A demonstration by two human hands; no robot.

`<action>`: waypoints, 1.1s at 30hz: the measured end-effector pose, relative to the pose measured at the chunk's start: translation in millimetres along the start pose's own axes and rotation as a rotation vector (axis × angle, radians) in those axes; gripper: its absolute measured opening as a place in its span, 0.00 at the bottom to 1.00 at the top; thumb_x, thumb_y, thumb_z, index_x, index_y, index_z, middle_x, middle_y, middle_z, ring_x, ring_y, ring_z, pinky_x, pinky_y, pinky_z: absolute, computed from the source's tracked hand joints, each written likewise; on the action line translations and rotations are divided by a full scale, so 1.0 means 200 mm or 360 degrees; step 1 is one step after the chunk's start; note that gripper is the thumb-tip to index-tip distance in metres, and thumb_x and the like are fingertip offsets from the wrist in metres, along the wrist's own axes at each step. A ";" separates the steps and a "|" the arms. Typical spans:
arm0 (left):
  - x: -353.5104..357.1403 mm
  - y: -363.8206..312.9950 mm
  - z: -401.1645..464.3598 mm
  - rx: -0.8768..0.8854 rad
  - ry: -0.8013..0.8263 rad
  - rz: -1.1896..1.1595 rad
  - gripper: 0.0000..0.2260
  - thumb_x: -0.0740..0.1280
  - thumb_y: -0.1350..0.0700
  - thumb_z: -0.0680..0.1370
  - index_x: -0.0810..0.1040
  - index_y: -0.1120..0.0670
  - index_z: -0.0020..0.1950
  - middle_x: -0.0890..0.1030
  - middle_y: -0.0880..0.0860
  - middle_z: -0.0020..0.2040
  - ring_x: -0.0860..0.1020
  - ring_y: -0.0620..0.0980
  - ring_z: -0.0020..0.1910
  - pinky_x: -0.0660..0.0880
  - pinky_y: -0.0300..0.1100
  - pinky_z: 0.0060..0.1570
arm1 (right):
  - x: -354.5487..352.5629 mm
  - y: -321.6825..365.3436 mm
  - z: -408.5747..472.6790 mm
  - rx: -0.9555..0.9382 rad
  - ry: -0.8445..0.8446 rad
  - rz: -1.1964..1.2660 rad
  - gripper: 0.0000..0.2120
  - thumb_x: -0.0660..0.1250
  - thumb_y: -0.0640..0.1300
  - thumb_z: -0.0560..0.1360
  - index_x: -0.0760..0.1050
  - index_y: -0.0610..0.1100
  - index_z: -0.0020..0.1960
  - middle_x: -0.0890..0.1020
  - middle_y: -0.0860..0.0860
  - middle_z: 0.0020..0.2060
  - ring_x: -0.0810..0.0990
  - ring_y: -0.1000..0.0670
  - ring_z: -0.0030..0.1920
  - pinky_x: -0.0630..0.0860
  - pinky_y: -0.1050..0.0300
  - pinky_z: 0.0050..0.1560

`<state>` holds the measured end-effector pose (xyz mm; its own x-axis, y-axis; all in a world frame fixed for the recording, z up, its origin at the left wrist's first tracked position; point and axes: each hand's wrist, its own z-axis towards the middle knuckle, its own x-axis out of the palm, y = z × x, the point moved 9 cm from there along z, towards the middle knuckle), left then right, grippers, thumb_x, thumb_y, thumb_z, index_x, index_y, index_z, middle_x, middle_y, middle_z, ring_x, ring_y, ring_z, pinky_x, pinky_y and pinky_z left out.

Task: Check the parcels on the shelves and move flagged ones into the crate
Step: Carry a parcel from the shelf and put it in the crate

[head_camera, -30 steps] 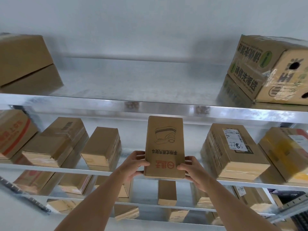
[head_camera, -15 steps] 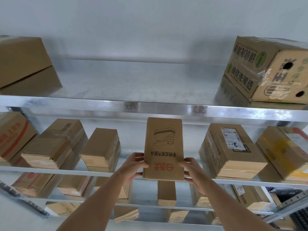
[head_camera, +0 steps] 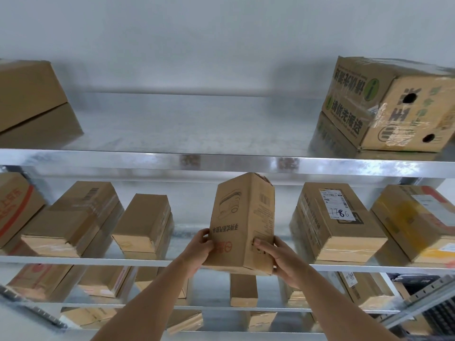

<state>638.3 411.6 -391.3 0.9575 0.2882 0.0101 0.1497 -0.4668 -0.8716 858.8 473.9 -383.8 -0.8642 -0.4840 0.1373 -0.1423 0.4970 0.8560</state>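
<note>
Up front, both hands, left hand (head_camera: 200,249) and right hand (head_camera: 280,260), clamp curled fingers on an upright cardboard parcel (head_camera: 242,222) before the middle shelf (head_camera: 98,261).

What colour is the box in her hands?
Plain brown cardboard box with dark print; head view.

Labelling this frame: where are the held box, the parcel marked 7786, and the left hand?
held box (head_camera: 240,217), head view, front face.
parcel marked 7786 (head_camera: 337,205), head view, white label.
left hand (head_camera: 200,251), head view, back of hand.
</note>
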 end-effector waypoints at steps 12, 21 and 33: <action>0.12 -0.08 -0.01 0.0031 0.0474 0.0024 0.44 0.85 0.43 0.62 0.70 0.40 0.75 0.78 0.47 0.71 0.72 0.55 0.72 0.65 0.72 0.72 | 0.05 0.10 -0.03 -0.0142 0.0039 -0.0190 0.33 0.80 0.50 0.70 0.67 0.57 0.69 0.81 0.53 0.63 0.80 0.47 0.63 0.80 0.45 0.56; 0.07 -0.05 -0.04 0.0038 0.0525 -0.0101 0.37 0.82 0.58 0.69 0.72 0.42 0.75 0.81 0.48 0.68 0.75 0.56 0.70 0.72 0.69 0.68 | 0.08 0.07 -0.02 -0.0129 0.0047 -0.0311 0.32 0.80 0.49 0.72 0.67 0.59 0.68 0.79 0.55 0.65 0.78 0.48 0.65 0.73 0.35 0.70; 0.08 -0.06 -0.06 0.0050 0.0550 -0.0151 0.38 0.82 0.57 0.68 0.73 0.42 0.74 0.82 0.48 0.67 0.75 0.56 0.71 0.69 0.70 0.70 | 0.08 0.07 -0.02 -0.0108 0.0029 -0.0323 0.32 0.80 0.50 0.71 0.66 0.60 0.69 0.78 0.56 0.66 0.78 0.48 0.65 0.73 0.37 0.69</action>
<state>654.6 412.1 -376.0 0.9673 0.0267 0.2521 0.2394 -0.4241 -0.8734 844.3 470.2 -367.8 -0.8122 -0.5824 -0.0332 -0.2795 0.3386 0.8985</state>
